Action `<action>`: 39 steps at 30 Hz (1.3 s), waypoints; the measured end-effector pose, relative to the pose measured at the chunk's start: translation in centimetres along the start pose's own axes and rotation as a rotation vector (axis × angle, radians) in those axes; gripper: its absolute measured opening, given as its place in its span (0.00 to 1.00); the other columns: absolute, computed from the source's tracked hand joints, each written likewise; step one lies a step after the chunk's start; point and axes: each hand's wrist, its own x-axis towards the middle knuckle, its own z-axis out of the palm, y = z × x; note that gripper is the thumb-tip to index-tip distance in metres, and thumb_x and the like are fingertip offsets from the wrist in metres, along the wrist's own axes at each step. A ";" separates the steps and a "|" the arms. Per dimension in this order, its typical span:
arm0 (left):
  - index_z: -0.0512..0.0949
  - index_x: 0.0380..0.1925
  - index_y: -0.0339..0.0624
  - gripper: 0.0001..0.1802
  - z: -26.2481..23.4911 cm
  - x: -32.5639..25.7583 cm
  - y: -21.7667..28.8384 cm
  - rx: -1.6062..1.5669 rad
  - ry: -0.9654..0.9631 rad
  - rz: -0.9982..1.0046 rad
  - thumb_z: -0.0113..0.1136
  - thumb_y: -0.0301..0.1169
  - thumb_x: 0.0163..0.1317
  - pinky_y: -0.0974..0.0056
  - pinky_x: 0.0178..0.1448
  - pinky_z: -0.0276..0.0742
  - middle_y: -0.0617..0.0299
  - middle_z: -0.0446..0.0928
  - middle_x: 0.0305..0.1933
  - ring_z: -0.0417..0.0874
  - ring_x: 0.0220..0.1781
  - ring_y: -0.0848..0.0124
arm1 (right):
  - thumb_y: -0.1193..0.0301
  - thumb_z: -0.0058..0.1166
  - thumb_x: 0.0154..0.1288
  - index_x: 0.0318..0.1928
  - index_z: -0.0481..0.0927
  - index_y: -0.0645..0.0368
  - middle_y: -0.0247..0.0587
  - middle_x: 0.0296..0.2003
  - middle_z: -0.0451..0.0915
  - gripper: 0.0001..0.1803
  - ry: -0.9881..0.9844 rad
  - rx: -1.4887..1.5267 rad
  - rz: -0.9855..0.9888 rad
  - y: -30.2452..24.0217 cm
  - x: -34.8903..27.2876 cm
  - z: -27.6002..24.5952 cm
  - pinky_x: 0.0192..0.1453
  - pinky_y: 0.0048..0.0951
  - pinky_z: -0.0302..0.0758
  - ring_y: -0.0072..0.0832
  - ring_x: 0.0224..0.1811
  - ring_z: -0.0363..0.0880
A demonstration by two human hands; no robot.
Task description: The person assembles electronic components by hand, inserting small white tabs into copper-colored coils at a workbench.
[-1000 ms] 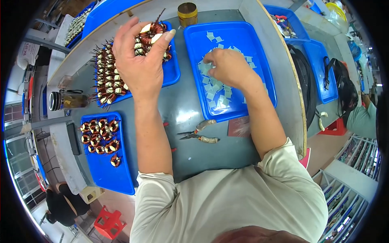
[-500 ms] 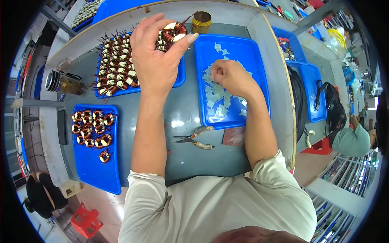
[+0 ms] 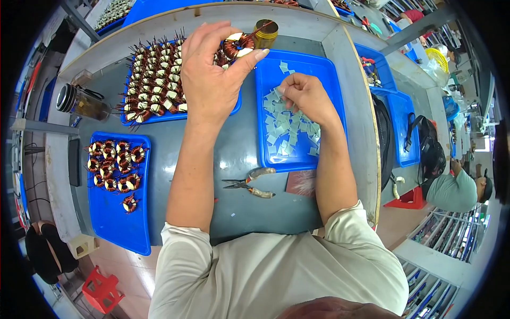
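My left hand [image 3: 210,80] is raised, pinching a copper-wound toroidal coil [image 3: 238,46] with pale end pieces between thumb and fingers. A wire lead sticks out from the coil to the upper right. Over the right blue tray [image 3: 333,101], my right hand [image 3: 309,100] has its thumb and fingertips pinched together. Whatever they hold cannot be told apart from the small translucent pale-green squares [image 3: 284,127] scattered across that tray. Behind my left hand, a blue tray [image 3: 237,104] carries rows of similar coils [image 3: 154,80], partly hidden by the hand.
A smaller blue tray [image 3: 121,228] at left holds several coils. Pliers [image 3: 249,183] and a reddish flat piece [image 3: 301,182] lie on the grey bench. A yellow-brown jar [image 3: 265,35] stands behind the right tray; a bottle [image 3: 85,102] lies left. Raised partitions [image 3: 361,106] border the bench.
The coil in my left hand has turned and shifted slightly right and down. My right hand stays over the squares, its fingers now pinched at the left of the pile. The view has shifted slightly.
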 end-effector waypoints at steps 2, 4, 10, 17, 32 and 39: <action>0.87 0.48 0.41 0.22 0.2 0.1 0.2 0.001 -0.013 -0.005 0.82 0.36 0.55 0.55 0.71 0.73 0.54 0.83 0.63 0.80 0.67 0.56 | 0.69 0.64 0.73 0.40 0.82 0.61 0.36 0.31 0.85 0.08 0.029 0.227 0.002 0.7 0.5 -0.3 0.35 0.26 0.82 0.24 0.32 0.86; 0.86 0.48 0.40 0.23 0.2 0.4 0.5 0.011 -0.008 -0.040 0.82 0.36 0.54 0.55 0.71 0.74 0.54 0.83 0.63 0.81 0.66 0.56 | 0.70 0.65 0.72 0.41 0.82 0.61 0.37 0.32 0.85 0.08 0.034 0.348 -0.035 0.7 0.7 -0.7 0.37 0.28 0.83 0.25 0.32 0.86; 0.82 0.53 0.33 0.23 2.3 -1.3 0.8 -0.589 0.078 -0.482 0.79 0.32 0.61 0.66 0.60 0.78 0.57 0.82 0.53 0.82 0.57 0.70 | 0.75 0.65 0.69 0.56 0.79 0.66 0.43 0.35 0.87 0.17 -0.030 0.810 -0.146 -1.6 -1.1 1.2 0.43 0.33 0.88 0.32 0.36 0.89; 0.78 0.58 0.37 0.20 3.3 -2.1 1.8 -1.011 0.331 -0.733 0.71 0.32 0.72 0.69 0.59 0.74 0.64 0.82 0.52 0.79 0.52 0.77 | 0.75 0.65 0.73 0.51 0.85 0.65 0.41 0.38 0.89 0.10 -0.076 0.794 -0.166 -3.8 -3.1 6.3 0.43 0.28 0.85 0.25 0.37 0.88; 0.80 0.56 0.41 0.18 3.6 -1.5 1.2 -0.990 0.274 -0.785 0.71 0.35 0.72 0.73 0.50 0.72 0.70 0.80 0.46 0.75 0.44 0.82 | 0.78 0.68 0.67 0.48 0.86 0.66 0.35 0.36 0.88 0.10 -0.072 0.568 -0.236 -3.7 -2.6 6.3 0.41 0.23 0.82 0.19 0.34 0.84; 0.80 0.54 0.42 0.17 3.5 -1.1 1.0 -1.027 0.272 -0.778 0.71 0.36 0.72 0.74 0.48 0.71 0.71 0.79 0.44 0.74 0.41 0.83 | 0.75 0.66 0.69 0.45 0.87 0.66 0.34 0.33 0.86 0.08 -0.089 0.429 -0.231 -4.7 -2.9 5.6 0.39 0.25 0.80 0.18 0.33 0.83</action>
